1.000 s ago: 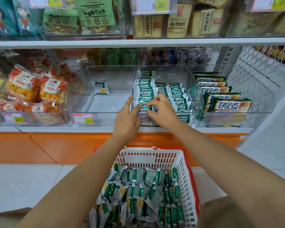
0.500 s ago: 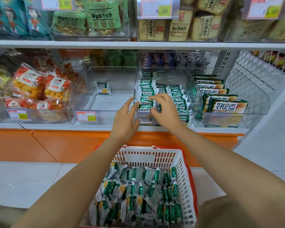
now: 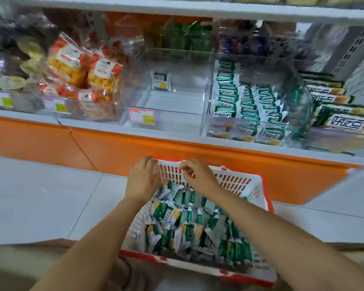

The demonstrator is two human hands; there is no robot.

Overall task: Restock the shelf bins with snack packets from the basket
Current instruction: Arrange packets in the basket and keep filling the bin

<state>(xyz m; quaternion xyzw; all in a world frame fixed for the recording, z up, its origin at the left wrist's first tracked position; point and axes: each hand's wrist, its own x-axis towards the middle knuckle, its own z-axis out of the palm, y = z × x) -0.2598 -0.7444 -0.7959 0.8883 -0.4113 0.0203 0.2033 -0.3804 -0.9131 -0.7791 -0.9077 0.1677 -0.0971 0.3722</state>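
I find the snack packets (image 3: 185, 223) heaped loose in the basket (image 3: 235, 181), directly below both grips. My left hand (image 3: 142, 181) hangs over the far left corner, fingers curled, holding nothing I can see. My right hand (image 3: 198, 175) pinches finger to thumb near the far wall; whether a packet is caught there I cannot tell. Above and beyond the grips, the right-hand bin (image 3: 259, 106) holds neat rows; the middle bin (image 3: 166, 95) holds one packet (image 3: 161, 82). Risk: slick wrappers may slip from a hasty grab, or upset the rows.
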